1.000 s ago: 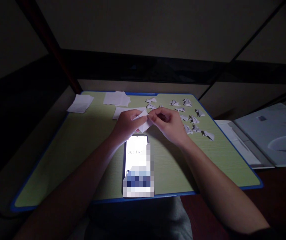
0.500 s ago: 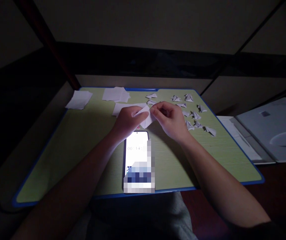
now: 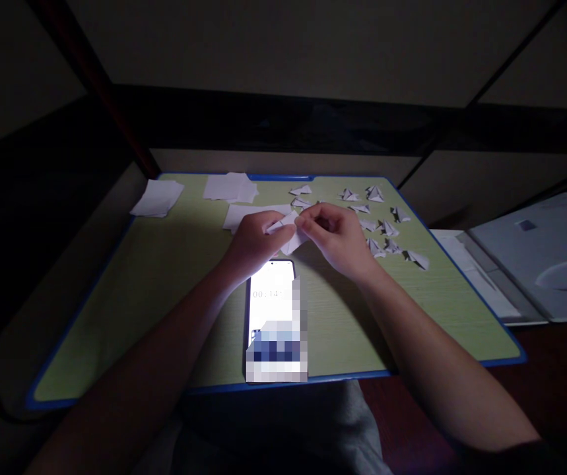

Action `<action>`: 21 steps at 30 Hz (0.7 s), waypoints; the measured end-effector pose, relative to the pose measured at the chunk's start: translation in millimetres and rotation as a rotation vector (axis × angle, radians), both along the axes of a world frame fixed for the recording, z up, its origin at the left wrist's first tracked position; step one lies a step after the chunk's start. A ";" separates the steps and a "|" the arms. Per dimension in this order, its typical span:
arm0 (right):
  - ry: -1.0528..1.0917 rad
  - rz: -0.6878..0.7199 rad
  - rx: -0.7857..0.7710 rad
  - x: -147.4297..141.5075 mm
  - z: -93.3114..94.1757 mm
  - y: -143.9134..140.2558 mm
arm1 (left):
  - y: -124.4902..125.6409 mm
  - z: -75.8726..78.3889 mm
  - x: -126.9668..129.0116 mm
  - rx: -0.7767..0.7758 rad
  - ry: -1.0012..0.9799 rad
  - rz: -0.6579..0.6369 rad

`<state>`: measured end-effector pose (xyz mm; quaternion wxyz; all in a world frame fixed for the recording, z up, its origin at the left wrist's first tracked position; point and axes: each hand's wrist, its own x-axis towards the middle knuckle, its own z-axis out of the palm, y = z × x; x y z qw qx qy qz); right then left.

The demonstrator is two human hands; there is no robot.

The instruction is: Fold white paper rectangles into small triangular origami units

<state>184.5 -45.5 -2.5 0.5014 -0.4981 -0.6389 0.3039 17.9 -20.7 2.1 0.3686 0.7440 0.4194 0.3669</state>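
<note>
A small piece of folded white paper (image 3: 294,244) is pinched between both hands above the middle of the table. My left hand (image 3: 259,239) grips its left side, the thumb lying across the front. With thumb and forefinger together, my right hand (image 3: 333,235) holds the upper right edge. Part of the paper is hidden behind the fingers. Just below the hands lies a lit phone (image 3: 270,303) showing a timer. A white sheet (image 3: 238,214) lies flat behind my left hand. Several small folded paper pieces (image 3: 387,228) are scattered to the right of my right hand.
Loose white sheets lie in a stack at the far left (image 3: 157,198) and in another at the back (image 3: 228,187). The green table (image 3: 129,316) has a blue rim. An open white box (image 3: 540,264) stands beyond its right edge.
Both hands stay at nearly the same spot, still on the paper. The right fingertips have shifted slightly left and down along its edge, closer to the left thumb.
</note>
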 end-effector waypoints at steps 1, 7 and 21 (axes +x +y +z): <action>-0.005 -0.002 0.001 0.1 -0.2 -0.1 | 0.1 0.0 0.1 0.002 0.002 0.002; -0.020 0.002 -0.018 0.1 -1.3 0.1 | 1.6 -2.6 0.7 0.048 0.018 0.011; 0.088 0.043 -0.068 1.0 -1.8 1.5 | -0.9 -1.1 0.9 0.063 0.010 0.037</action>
